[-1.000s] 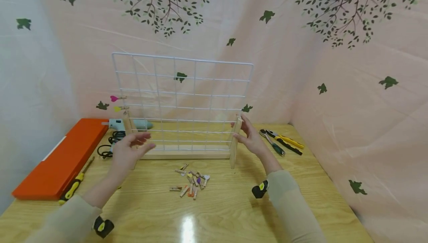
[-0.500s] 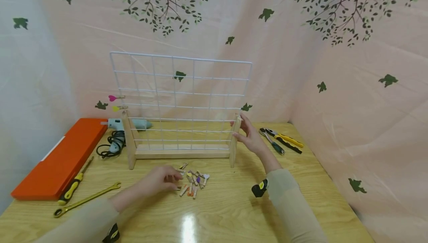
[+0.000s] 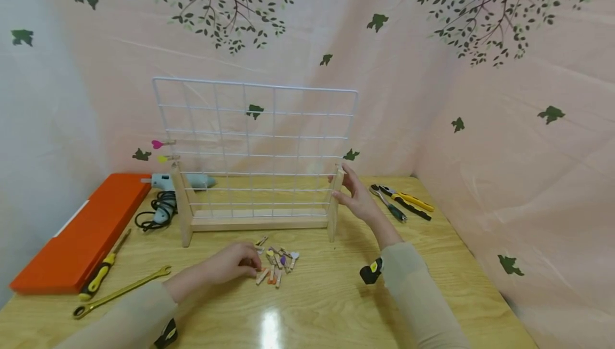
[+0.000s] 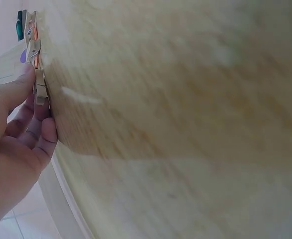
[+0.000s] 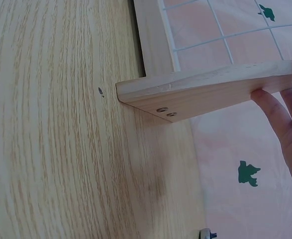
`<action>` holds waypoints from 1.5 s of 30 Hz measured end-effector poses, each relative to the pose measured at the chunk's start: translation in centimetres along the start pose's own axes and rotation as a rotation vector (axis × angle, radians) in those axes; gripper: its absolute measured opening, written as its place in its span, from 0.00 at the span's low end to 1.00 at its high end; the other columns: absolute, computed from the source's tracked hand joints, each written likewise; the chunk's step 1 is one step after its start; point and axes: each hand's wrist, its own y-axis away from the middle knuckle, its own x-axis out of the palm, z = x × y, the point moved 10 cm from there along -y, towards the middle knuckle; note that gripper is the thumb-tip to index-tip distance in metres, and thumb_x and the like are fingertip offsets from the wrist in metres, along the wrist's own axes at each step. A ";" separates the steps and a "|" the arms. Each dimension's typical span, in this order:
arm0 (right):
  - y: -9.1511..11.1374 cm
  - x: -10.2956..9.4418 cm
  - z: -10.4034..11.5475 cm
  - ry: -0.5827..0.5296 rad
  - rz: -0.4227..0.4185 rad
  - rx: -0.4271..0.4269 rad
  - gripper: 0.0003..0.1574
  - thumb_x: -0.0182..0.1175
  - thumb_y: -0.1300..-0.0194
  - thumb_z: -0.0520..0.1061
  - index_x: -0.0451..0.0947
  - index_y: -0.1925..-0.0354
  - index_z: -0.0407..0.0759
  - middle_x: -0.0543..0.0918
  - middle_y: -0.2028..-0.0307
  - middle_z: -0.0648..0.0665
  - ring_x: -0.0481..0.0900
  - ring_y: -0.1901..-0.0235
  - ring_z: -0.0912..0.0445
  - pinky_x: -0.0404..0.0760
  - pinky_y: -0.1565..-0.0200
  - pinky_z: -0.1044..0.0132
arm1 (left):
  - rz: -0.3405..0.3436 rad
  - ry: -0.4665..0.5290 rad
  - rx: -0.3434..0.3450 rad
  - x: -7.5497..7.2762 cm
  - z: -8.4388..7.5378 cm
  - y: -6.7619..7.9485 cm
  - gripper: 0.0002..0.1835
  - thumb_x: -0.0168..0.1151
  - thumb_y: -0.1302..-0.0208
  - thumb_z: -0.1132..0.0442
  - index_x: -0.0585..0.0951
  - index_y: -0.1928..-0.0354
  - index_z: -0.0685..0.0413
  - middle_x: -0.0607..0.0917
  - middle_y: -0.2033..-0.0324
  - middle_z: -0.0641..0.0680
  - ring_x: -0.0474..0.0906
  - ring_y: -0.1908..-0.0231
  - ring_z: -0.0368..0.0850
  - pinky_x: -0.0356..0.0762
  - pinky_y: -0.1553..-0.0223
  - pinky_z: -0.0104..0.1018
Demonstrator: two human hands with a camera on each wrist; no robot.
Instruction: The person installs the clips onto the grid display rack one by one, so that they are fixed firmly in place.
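Note:
My left hand [image 3: 235, 262] is low over the table at the left side of a small pile of wooden clothespins [image 3: 277, 259]. In the left wrist view its thumb and fingers pinch one wooden clothespin [image 4: 40, 90]. My right hand [image 3: 357, 197] grips the right upright [image 5: 200, 92] of a wooden stand, thumb on the near side and fingers behind. A white wire grid [image 3: 259, 136] rises from that stand. Clipped to the grid's left edge are a clothespin with a pink heart [image 3: 157, 144] and one with a yellow-green tip [image 3: 163, 159].
Left of the stand lie a glue gun [image 3: 165, 199] with its cord, an orange case [image 3: 79, 237], a screwdriver [image 3: 102, 274] and a golden wrench [image 3: 122, 291]. At right are a ratchet [image 3: 390, 205] and yellow-black pliers [image 3: 408, 201]. A printed curtain [image 3: 384, 87] hangs behind.
My left hand has come away from the stand's left side, down and right to the clothespins, where it now pinches one. My right hand stays on the right upright.

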 end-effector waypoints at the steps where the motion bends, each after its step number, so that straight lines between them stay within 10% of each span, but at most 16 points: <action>1: 0.0 0.1 -0.1 -0.003 0.001 0.003 0.46 0.53 0.40 0.33 0.41 0.31 0.50 0.64 0.42 0.29 0.60 0.39 0.42 0.75 0.53 0.51 | 0.001 0.010 -0.008 0.0 0.1 0.1 0.04 0.62 0.46 0.61 0.80 0.69 0.51 0.76 0.70 0.46 0.70 0.70 0.32 0.73 0.68 0.25; 9: -0.1 0.1 -0.1 0.003 -0.003 0.003 0.47 0.53 0.40 0.32 0.40 0.31 0.47 0.65 0.43 0.29 0.60 0.40 0.41 0.75 0.53 0.54 | -0.023 0.124 -0.164 -2.1 1.3 0.6 0.04 0.60 0.43 0.60 0.78 0.67 0.51 0.80 0.72 0.44 0.74 0.72 0.34 0.74 0.72 0.28; 17: -0.2 0.2 0.2 0.001 0.000 0.007 0.46 0.53 0.40 0.31 0.40 0.32 0.45 0.64 0.43 0.28 0.58 0.39 0.40 0.73 0.52 0.48 | -0.268 0.103 -0.238 -9.8 0.4 1.7 0.05 0.64 0.48 0.57 0.77 0.73 0.46 0.80 0.77 0.44 0.76 0.76 0.36 0.75 0.76 0.29; 23: -0.3 0.2 0.0 -0.036 0.007 -0.021 0.47 0.52 0.41 0.29 0.40 0.32 0.43 0.62 0.43 0.24 0.56 0.39 0.35 0.75 0.53 0.53 | -0.570 0.069 -0.288 -16.9 -1.3 4.1 0.03 0.62 0.46 0.59 0.81 0.69 0.49 0.83 0.73 0.49 0.80 0.73 0.40 0.78 0.72 0.28; 31: -0.6 -0.3 -2.3 -0.032 0.007 -0.025 0.47 0.55 0.40 0.35 0.42 0.32 0.56 0.64 0.42 0.29 0.58 0.39 0.40 0.75 0.53 0.55 | -1.263 0.069 -0.237 -26.7 -3.0 10.3 0.10 0.68 0.53 0.64 0.84 0.66 0.58 0.84 0.74 0.40 0.76 0.77 0.31 0.71 0.75 0.17; 35: -0.5 -0.4 -2.8 -0.026 0.005 0.001 0.47 0.55 0.40 0.38 0.43 0.33 0.61 0.65 0.42 0.32 0.59 0.38 0.43 0.75 0.53 0.54 | -1.465 0.262 -0.268 -28.6 -2.0 12.2 0.13 0.68 0.55 0.62 0.84 0.64 0.58 0.85 0.69 0.45 0.79 0.69 0.35 0.74 0.65 0.19; 45: -0.2 0.1 -0.4 -0.001 0.005 0.011 0.47 0.54 0.40 0.33 0.40 0.32 0.48 0.63 0.42 0.28 0.57 0.39 0.39 0.74 0.52 0.51 | -1.696 0.633 -0.245 -29.8 1.1 12.5 0.16 0.72 0.64 0.58 0.83 0.71 0.59 0.83 0.74 0.50 0.76 0.70 0.39 0.74 0.62 0.24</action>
